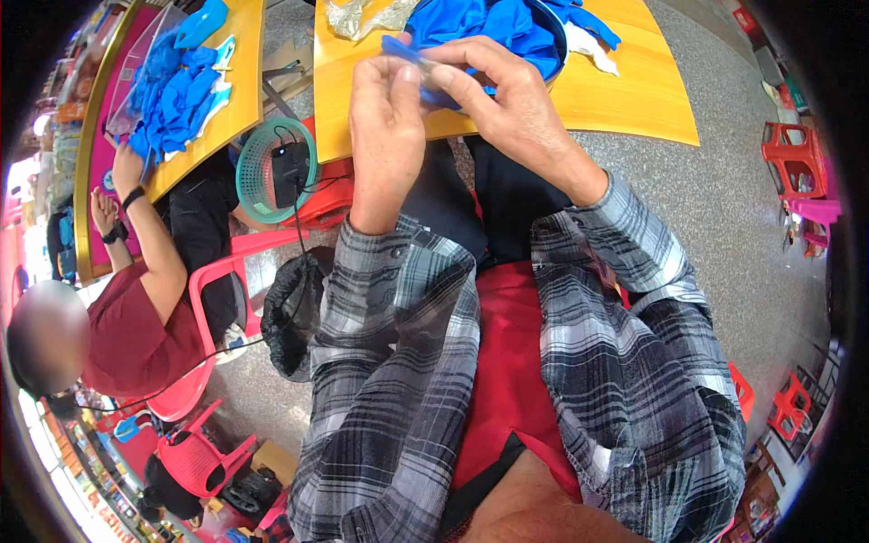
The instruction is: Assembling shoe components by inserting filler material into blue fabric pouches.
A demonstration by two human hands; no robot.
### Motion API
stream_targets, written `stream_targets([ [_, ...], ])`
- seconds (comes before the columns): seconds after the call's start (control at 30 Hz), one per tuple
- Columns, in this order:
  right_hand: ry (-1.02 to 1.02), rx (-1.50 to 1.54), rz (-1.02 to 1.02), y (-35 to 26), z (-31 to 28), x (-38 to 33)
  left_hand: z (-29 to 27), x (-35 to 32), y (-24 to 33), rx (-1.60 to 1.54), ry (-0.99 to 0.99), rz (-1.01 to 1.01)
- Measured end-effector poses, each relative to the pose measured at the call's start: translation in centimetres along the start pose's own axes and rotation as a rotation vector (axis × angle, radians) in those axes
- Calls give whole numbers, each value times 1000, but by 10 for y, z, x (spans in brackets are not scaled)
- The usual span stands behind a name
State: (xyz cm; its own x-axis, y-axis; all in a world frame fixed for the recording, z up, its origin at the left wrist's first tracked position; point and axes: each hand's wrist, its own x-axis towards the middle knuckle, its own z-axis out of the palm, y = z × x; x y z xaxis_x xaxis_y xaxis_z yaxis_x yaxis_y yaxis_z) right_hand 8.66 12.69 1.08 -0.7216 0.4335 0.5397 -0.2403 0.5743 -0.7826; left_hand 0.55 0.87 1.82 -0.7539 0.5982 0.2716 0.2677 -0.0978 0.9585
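Near the table's front edge, my left hand [387, 127] pinches a small, thin blue piece [400, 48] between thumb and fingers. My right hand [518, 101] meets it from the other side, thumb and forefinger closed on the same piece. Its exact kind is hard to make out, since the fingers cover much of it and it is blurred. Just beyond my hands, a round dark-rimmed container [563, 41] holds a heap of crumpled blue pieces [516, 32]. A white and blue piece [593, 50] lies to its right, and crinkled clear plastic [369, 18] to its left.
On the left, a person in a dark red shirt [136, 326] sits at another table [240, 54] with a blue pile [186, 100]. A green basket [244, 181] holding a black device stands between the tables. Red stools [792, 158] stand at far right.
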Motion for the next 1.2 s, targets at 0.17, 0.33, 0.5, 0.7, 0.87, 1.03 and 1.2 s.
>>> stream_targets([
  [0.17, -81, 347, 166, 2, -7, -1, -4, -1, -6, 22, -77, 105],
  [0.33, -210, 392, 346, -1, -9, 0, -11, 3, -5, -65, -198, 301],
  [0.5, -208, 417, 313, 2, -11, 1, -7, 1, 4, -91, -229, 305],
  [0.7, -47, 31, 157, 5, -4, 1, 6, 1, -2, -313, -76, -59],
  [0.87, -130, 4, 31, -2, -7, 1, -1, 7, -6, -345, -68, -97],
  [1.03, -129, 75, 113, -3, -5, -1, 1, 8, 0, -517, -26, -136],
  [1.2, 37, -75, -40, -7, 11, -8, 8, 13, -20, -431, 103, -22],
])
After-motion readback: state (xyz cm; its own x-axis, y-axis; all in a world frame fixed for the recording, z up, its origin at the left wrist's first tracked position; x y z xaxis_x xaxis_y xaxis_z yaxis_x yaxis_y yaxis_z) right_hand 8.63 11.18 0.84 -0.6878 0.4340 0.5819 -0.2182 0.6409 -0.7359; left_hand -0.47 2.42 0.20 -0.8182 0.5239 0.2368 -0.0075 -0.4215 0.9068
